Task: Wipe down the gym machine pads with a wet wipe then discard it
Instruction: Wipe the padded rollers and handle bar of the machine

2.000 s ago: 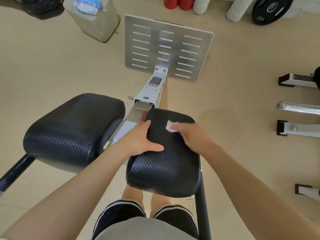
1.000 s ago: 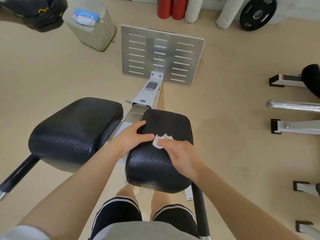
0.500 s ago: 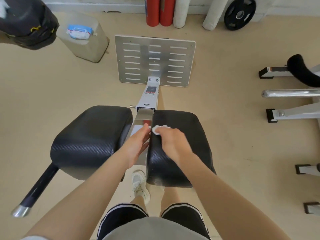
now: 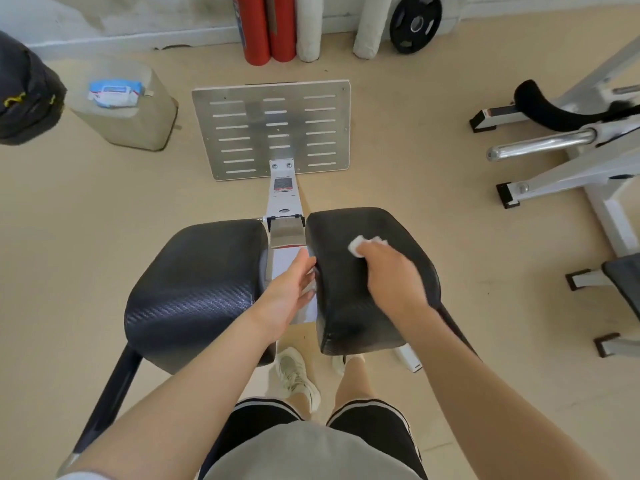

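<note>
Centre frame, the right hand point(image 4: 389, 268) pinches the wet wipe point(image 4: 360, 243) on the right pad point(image 4: 349, 317) while the left hand point(image 4: 289, 292), fingers straight, steadies its edge; the bunched wipe could miss patches.

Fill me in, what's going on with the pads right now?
A person is cleaning a gym machine. The right hand presses a white wipe onto the top of the right pad. The left hand rests, fingers straight, in the gap between the pads, against the right pad's inner edge. The left pad is not being touched. A wipe pack sits on a bin nearby.
</note>
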Tool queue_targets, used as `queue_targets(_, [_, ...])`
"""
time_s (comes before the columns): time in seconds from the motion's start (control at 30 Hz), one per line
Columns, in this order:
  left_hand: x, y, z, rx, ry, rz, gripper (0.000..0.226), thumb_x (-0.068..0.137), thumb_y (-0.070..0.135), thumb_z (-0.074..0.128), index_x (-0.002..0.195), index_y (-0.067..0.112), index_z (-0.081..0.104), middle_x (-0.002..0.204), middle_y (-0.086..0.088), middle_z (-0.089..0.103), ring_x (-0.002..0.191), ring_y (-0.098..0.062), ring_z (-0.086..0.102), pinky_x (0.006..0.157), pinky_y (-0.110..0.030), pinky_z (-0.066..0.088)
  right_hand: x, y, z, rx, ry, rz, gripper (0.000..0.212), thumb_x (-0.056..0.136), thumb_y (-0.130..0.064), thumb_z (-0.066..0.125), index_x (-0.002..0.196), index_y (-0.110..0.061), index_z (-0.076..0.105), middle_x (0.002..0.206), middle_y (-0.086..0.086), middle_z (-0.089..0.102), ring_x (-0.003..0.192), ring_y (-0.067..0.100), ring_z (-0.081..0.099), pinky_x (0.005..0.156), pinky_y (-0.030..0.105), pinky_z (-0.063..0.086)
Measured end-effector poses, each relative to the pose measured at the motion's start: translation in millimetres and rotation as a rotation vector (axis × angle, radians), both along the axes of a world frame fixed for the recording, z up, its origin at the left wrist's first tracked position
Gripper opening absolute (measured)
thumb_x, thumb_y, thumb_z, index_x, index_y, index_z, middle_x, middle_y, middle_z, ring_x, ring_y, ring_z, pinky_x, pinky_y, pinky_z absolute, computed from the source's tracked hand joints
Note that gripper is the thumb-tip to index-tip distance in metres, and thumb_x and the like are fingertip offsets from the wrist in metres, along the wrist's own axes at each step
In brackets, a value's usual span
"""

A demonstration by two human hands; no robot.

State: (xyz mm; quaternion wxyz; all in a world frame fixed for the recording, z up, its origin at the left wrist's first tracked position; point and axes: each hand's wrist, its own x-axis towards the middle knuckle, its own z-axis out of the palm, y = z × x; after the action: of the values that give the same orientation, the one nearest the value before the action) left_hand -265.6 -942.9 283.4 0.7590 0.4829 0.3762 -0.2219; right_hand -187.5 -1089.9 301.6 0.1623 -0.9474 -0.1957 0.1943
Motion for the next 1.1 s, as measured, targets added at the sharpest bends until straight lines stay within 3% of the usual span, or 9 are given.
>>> queue_targets(0.23, [-2.9,4.7,-3.1,-0.008,0.005,-0.031,0.059,0.092,0.059,0.027,0.134,0.022,0.046,0.128,0.006,0.053,0.118,-0.01,0.052,0.093,-0.022,0.043,-56.7,23.9,-8.5,0.145,-0.16,0.412,0.036,0.071,-0.002,0.071,0.106,-0.009,0.066,0.11,0.004,0.067,0.108,0.022,0.06,0.099,0.028,0.04])
queue_targets(0.43, [-2.1,-0.7,-5.2,0.024,-0.027,-0.04,0.061,0.093,0.057,0.025,0.144,0.023,0.031,0.149,0.008,0.033,0.138,-0.011,0.029,0.109,-0.028,0.025,-20.9,-30.3,-9.2,0.146,-0.221,-0.038,0.042,0.081,0.011,0.048,0.113,-0.014,0.06,0.109,0.005,0.062,0.105,0.025,0.055,0.101,0.026,0.032])
queue_targets(0.57, [-2.3,-6.0,-5.9,0.081,-0.045,-0.053,0.056,0.094,0.056,0.025,0.141,0.028,0.033,0.147,0.012,0.033,0.137,-0.01,0.029,0.105,-0.025,0.026,-5.1,-45.1,-16.8,0.071,-0.199,-0.172,0.038,0.087,0.007,0.04,0.114,-0.014,0.057,0.112,0.003,0.057,0.105,0.022,0.05,0.082,0.026,0.037])
queue_targets(0.67, [-2.1,-8.8,-7.9,0.067,-0.056,-0.011,0.054,0.092,0.057,0.031,0.135,0.026,0.045,0.139,0.012,0.046,0.132,-0.008,0.038,0.107,-0.024,0.028,-28.4,-12.7,-17.1,0.079,-0.257,0.025,0.039,0.087,0.004,0.039,0.117,-0.014,0.056,0.12,0.004,0.056,0.117,0.021,0.049,0.098,0.024,0.033])
queue_targets(0.77, [-3.3,-10.0,-8.7,0.071,-0.01,0.001,0.049,0.089,0.061,0.036,0.116,0.027,0.059,0.124,0.005,0.061,0.118,-0.011,0.053,0.109,-0.031,0.033,-69.3,13.5,-17.9,0.162,-0.254,0.369,0.041,0.08,-0.004,0.035,0.108,-0.01,0.064,0.11,0.004,0.066,0.109,0.02,0.06,0.1,0.026,0.039])
queue_targets(0.87, [-3.6,-14.2,-4.4,0.093,0.014,-0.002,0.043,0.09,0.06,0.032,0.107,0.031,0.058,0.117,0.005,0.061,0.114,-0.013,0.055,0.106,-0.032,0.036,-75.6,3.8,-21.6,0.255,-0.243,0.486,0.033,0.075,-0.001,0.056,0.105,-0.007,0.068,0.108,0.005,0.07,0.108,0.022,0.062,0.098,0.032,0.043])
queue_targets(0.93, [-4.0,-18.3,-5.8,0.105,-0.001,0.05,0.043,0.094,0.055,0.03,0.117,0.028,0.054,0.117,0.008,0.061,0.117,-0.011,0.053,0.106,-0.029,0.034,-63.2,-11.0,-14.5,0.265,-0.278,0.452,0.035,0.073,0.002,0.052,0.103,-0.005,0.068,0.105,0.009,0.07,0.104,0.025,0.064,0.095,0.031,0.046])
queue_targets(1.0, [-5.8,-24.8,-7.3,0.125,-0.003,0.108,0.046,0.096,0.052,0.027,0.129,0.028,0.047,0.126,0.012,0.055,0.128,-0.01,0.043,0.111,-0.029,0.028,-45.5,-36.5,-12.4,0.279,-0.258,0.283,0.038,0.078,0.002,0.041,0.106,-0.006,0.065,0.108,0.012,0.067,0.106,0.027,0.06,0.097,0.018,0.034])
queue_targets(1.1, [-13.4,-37.8,-8.5,0.205,0.056,0.08,0.054,0.093,0.059,0.023,0.139,0.034,0.034,0.142,0.015,0.039,0.136,-0.012,0.031,0.115,-0.037,0.019,-21.7,-88.0,-18.6,0.18,-0.214,-0.078,0.043,0.085,0.008,0.04,0.12,-0.01,0.059,0.132,0.006,0.054,0.128,0.024,0.043,0.103,0.016,0.02])
